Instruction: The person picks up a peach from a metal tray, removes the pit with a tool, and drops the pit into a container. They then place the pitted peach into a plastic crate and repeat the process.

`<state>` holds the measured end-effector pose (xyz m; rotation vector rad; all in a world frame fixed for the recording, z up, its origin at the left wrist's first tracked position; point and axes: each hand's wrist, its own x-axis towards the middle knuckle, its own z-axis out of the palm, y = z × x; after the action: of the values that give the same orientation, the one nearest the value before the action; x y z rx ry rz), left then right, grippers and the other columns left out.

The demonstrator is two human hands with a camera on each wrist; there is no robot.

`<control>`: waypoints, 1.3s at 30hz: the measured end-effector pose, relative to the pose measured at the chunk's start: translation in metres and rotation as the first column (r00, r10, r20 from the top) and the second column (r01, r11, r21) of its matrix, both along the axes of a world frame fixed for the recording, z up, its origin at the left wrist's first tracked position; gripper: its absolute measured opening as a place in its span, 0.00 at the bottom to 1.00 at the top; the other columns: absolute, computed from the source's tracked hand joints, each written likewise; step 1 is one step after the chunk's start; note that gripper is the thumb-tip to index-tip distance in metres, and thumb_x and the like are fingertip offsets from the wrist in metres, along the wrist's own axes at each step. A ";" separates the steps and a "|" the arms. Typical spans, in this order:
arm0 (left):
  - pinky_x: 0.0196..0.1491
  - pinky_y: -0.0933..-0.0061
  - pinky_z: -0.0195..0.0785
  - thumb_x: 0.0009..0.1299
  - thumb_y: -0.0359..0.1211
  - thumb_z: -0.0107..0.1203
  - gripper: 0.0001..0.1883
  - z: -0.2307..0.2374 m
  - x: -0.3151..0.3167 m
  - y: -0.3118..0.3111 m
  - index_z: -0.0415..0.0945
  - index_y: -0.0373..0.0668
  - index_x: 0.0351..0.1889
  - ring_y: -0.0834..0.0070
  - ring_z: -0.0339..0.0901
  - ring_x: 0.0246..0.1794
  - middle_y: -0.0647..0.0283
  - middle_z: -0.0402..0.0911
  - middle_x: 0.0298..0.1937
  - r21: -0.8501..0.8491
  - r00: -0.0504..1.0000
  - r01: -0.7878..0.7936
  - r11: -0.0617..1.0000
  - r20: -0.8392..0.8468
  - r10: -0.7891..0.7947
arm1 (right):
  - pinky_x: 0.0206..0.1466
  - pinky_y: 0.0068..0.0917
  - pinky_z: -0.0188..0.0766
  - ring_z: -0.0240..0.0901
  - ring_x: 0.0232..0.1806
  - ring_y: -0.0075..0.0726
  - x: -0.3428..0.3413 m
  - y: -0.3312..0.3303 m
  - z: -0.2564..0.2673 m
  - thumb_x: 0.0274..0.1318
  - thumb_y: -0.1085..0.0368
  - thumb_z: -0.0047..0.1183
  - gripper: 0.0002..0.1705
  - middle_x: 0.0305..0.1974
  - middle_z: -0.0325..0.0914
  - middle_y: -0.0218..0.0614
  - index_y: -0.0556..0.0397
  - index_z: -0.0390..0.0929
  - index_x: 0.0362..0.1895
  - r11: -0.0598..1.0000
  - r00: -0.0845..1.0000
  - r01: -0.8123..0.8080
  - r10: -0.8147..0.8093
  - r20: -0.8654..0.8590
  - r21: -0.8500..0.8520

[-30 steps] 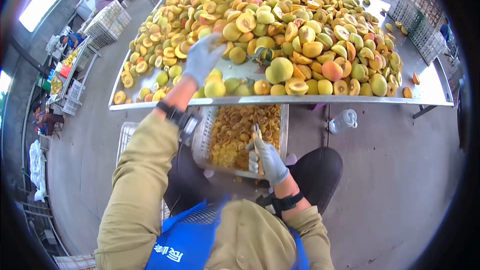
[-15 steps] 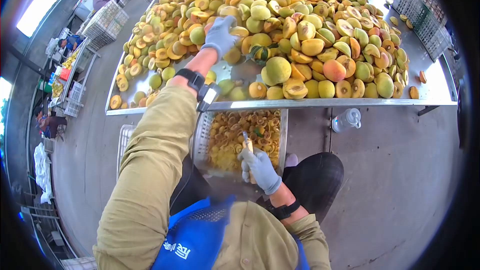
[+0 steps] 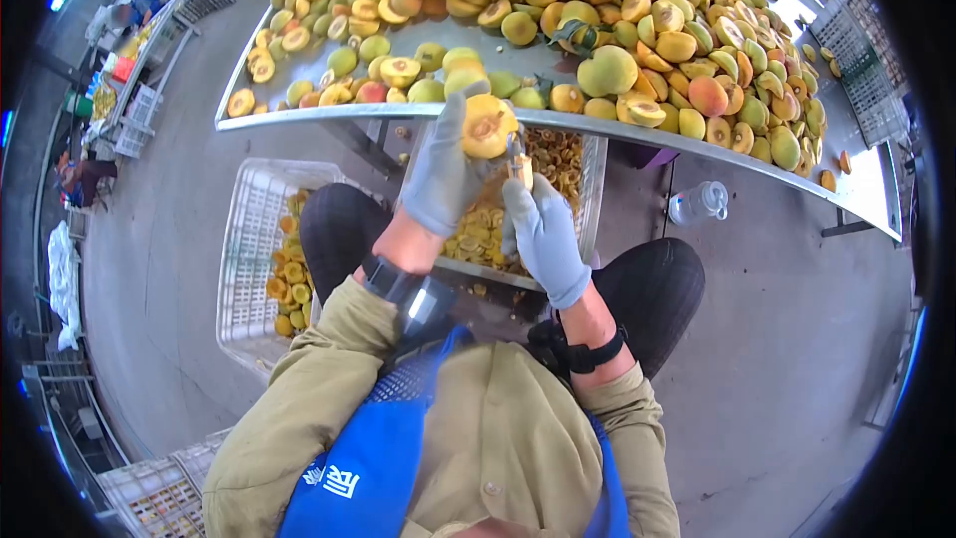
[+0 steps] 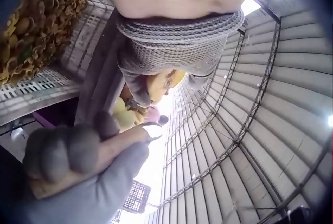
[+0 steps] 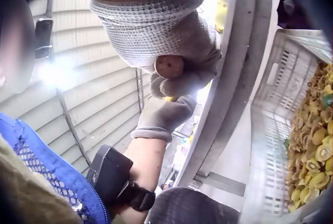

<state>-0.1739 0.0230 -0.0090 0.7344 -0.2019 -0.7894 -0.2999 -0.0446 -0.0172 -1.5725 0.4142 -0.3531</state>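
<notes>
My gloved left hand (image 3: 438,179) holds a yellow peach half (image 3: 488,126), its cut face with the brown centre turned up. In my gloved right hand (image 3: 551,244) is a pitting tool with a wooden handle (image 3: 523,171). The tool's curved metal tip (image 4: 152,130) points up close beside the peach half. Curled fingers wrap the handle in the left wrist view, and its round butt end (image 5: 169,66) sticks out of the fist in the right wrist view. Both hands are in front of the table's near edge, above a crate (image 3: 590,201) of brown and yellow fruit scraps.
Many cut and whole peaches (image 3: 697,45) are piled on the metal table (image 3: 349,115). Another white crate (image 3: 244,279) with fruit pieces stands left of the knees. A clear plastic jug (image 3: 700,201) is on the floor to the right. Other people work at the far left.
My left hand has come back from the pile toward my body and now holds a peach half. My right hand has raised the pitting tool up beside it.
</notes>
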 end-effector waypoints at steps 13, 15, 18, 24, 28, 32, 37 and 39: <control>0.41 0.72 0.73 0.70 0.51 0.45 0.24 0.020 -0.019 0.009 0.67 0.41 0.52 0.72 0.76 0.38 0.60 0.76 0.42 0.060 0.940 -0.235 0.970 0.268 0.211 | 0.28 0.43 0.64 0.71 0.27 0.57 0.016 0.022 0.015 0.60 0.58 0.46 0.15 0.23 0.72 0.50 0.60 0.69 0.34 0.906 0.977 0.203 -0.164 0.135 -0.371; 0.40 0.73 0.73 0.70 0.51 0.45 0.24 0.020 -0.018 0.010 0.68 0.40 0.51 0.72 0.76 0.38 0.60 0.76 0.41 0.045 0.938 -0.239 0.970 0.270 0.218 | 0.25 0.35 0.64 0.67 0.22 0.39 0.016 0.020 0.017 0.62 0.59 0.45 0.14 0.21 0.70 0.40 0.60 0.70 0.34 0.927 0.984 0.175 -0.148 0.104 -0.333; 0.40 0.73 0.73 0.70 0.50 0.45 0.23 0.022 -0.018 0.013 0.68 0.40 0.51 0.72 0.77 0.37 0.60 0.77 0.41 0.076 0.911 -0.249 0.965 0.358 0.207 | 0.28 0.39 0.65 0.70 0.25 0.49 0.012 0.018 0.031 0.61 0.58 0.46 0.15 0.23 0.72 0.45 0.60 0.69 0.35 0.924 0.992 0.124 -0.120 0.033 -0.362; 0.39 0.74 0.73 0.70 0.48 0.47 0.22 0.023 -0.018 0.013 0.70 0.39 0.49 0.73 0.77 0.35 0.60 0.77 0.40 0.057 0.918 -0.256 0.965 0.328 0.224 | 0.23 0.30 0.62 0.65 0.21 0.33 0.013 0.018 0.015 0.62 0.58 0.45 0.14 0.21 0.69 0.36 0.58 0.68 0.35 0.933 0.997 0.053 -0.072 -0.039 -0.356; 0.38 0.76 0.73 0.70 0.48 0.47 0.21 0.015 -0.019 0.008 0.72 0.38 0.47 0.75 0.77 0.34 0.61 0.78 0.38 0.036 0.893 -0.321 0.946 0.343 0.290 | 0.16 0.23 0.59 0.60 0.16 0.20 0.018 0.024 0.007 0.63 0.60 0.44 0.12 0.19 0.66 0.26 0.57 0.67 0.36 0.896 0.992 0.125 -0.104 0.071 -0.425; 0.37 0.81 0.70 0.71 0.44 0.48 0.18 0.013 -0.019 0.012 0.74 0.37 0.45 0.82 0.74 0.33 0.65 0.78 0.36 0.111 0.849 -0.369 0.923 0.445 0.286 | 0.23 0.35 0.64 0.69 0.19 0.41 0.019 0.026 0.018 0.61 0.60 0.43 0.15 0.18 0.70 0.41 0.62 0.67 0.40 0.991 0.999 -0.026 0.022 -0.031 -0.135; 0.39 0.81 0.68 0.71 0.45 0.46 0.19 0.023 -0.023 0.021 0.74 0.38 0.45 0.83 0.71 0.32 0.68 0.76 0.32 0.310 0.750 -0.482 0.820 0.630 0.202 | 0.11 0.21 0.53 0.58 0.10 0.17 0.010 0.021 0.029 0.64 0.56 0.42 0.15 0.14 0.64 0.23 0.54 0.71 0.32 0.938 0.978 -0.137 0.180 -0.109 0.317; 0.38 0.82 0.67 0.71 0.44 0.48 0.18 0.021 -0.016 0.027 0.75 0.39 0.43 0.84 0.70 0.33 0.69 0.76 0.33 0.324 0.795 -0.366 0.872 0.597 0.112 | 0.07 0.20 0.48 0.48 0.04 0.19 0.007 0.015 0.033 0.64 0.47 0.39 0.21 0.09 0.54 0.20 0.50 0.71 0.31 0.678 0.939 -0.211 0.340 -0.046 0.704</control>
<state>-0.1901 0.0496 0.0123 1.3852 -0.4663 -0.3389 -0.2931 -0.0292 0.0153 -0.8927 0.3728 0.1830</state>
